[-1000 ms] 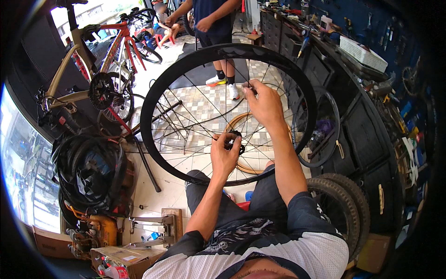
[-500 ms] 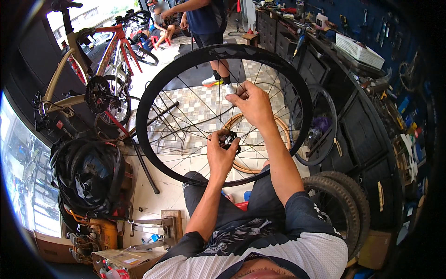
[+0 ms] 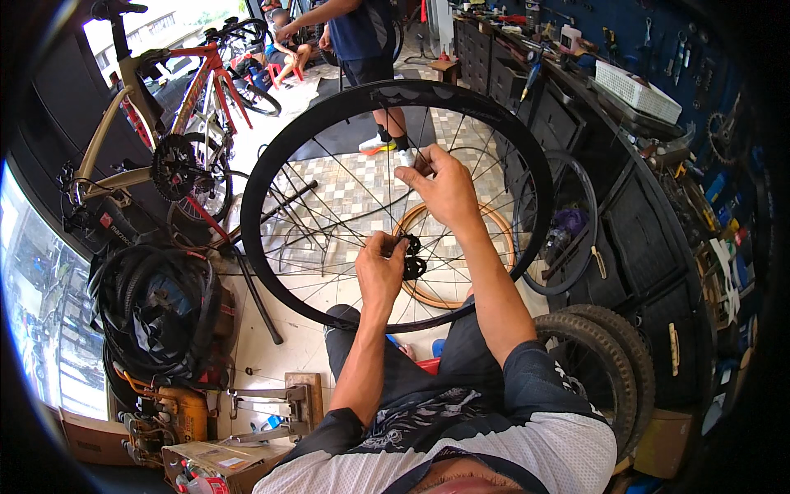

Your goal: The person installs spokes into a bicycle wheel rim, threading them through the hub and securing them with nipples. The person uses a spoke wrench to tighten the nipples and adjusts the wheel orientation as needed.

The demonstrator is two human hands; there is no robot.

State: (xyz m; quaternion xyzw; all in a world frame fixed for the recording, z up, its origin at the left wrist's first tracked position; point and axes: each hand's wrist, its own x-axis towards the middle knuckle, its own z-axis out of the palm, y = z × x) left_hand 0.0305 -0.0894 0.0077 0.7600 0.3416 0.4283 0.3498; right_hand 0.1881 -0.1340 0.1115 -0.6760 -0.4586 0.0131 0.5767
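Note:
A black bicycle wheel (image 3: 461, 99) without a tyre stands tilted in front of me, over my knees. Its dark spokes run in to a black hub (image 3: 414, 265). Just left of the hub, my left hand (image 3: 380, 267) is closed, thumb and fingertips pressed together; what they pinch is too small to make out. Higher up, between hub and rim, my right hand (image 3: 444, 185) pinches a thin spoke, its fingertips partly hiding it.
Behind the wheel lies a tan hoop (image 3: 502, 226) on the tiles. Bicycle frames (image 3: 123, 177) and a heap of black tyres (image 3: 156, 313) stand left. Knobby tyres (image 3: 634, 354) lean at right, below a workbench with a white basket (image 3: 638, 90). Another person (image 3: 366, 41) stands beyond.
My left hand has shifted left, off the front of the hub, uncovering it, and its fingers have drawn together. My right hand has moved slightly left. The wheel stays nearly in place.

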